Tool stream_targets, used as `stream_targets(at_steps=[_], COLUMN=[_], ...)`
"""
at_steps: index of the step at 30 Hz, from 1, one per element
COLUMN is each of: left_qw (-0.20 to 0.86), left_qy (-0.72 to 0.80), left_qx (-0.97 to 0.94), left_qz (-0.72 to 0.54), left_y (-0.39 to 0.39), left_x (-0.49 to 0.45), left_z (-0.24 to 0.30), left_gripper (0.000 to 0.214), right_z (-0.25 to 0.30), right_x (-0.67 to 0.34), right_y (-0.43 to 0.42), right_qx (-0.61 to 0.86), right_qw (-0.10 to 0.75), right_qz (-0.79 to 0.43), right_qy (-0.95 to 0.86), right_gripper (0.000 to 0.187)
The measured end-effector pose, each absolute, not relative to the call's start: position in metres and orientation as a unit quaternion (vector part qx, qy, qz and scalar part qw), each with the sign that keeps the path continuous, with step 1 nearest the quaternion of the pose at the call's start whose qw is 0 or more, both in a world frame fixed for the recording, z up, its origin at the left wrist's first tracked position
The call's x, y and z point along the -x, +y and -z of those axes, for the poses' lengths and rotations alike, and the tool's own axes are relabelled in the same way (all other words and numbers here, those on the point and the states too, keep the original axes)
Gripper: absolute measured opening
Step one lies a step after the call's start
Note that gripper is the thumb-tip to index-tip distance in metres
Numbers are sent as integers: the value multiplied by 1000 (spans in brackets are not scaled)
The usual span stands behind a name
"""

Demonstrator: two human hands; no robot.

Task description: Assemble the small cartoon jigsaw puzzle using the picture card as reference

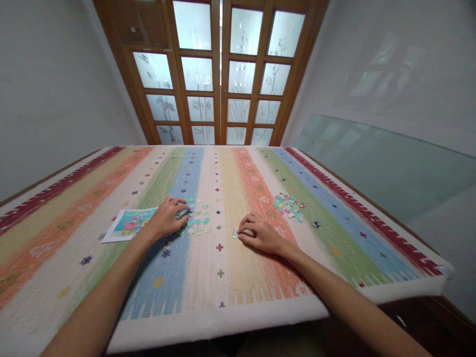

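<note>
The reference picture [130, 222] lies flat at the left on the striped tablecloth [230, 292], its long axis running roughly across the table and tilted slightly, near corner toward the person. The left hand [167, 218] rests just beside it, fingers curled down onto the near edge of the scattered pieces [199, 220]; I cannot tell whether it grips one. These pieces lie loose and mostly apart, and none looks clearly joined, so the assembly seems barely begun. Further right, a single piece [235, 233] lies flat on the yellow stripe, too small to tell which way it points. The right hand [260, 233] has its fingers drawn together, tips pinning that piece. Beyond it, a heaped pile of pieces [288, 206] sits unsorted.
</note>
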State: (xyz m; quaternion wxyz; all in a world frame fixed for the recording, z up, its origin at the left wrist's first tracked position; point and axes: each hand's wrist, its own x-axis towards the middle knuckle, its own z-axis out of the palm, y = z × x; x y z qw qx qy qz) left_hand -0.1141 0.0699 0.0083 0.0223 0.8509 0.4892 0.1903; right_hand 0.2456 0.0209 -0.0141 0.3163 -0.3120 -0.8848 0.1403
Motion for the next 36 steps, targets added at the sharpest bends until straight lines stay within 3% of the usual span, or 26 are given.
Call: stream_targets(at_steps=[24, 30, 36], left_qw=[91, 141, 192], left_qy=[444, 406, 319], left_qx=[-845, -827, -842], left_qz=[-284, -362, -390], left_y=[60, 31, -1], left_x=[100, 60, 14], left_z=[-20, -30, -16], left_gripper=[18, 16, 14], right_z=[13, 0, -4], right_x=[-244, -245, -241], right_y=[21, 17, 11], right_qx=[322, 348, 356], right_qw=[314, 332, 313], right_qz=[-163, -228, -378], right_qy=[-878, -847, -795], right_gripper=[10, 9, 15])
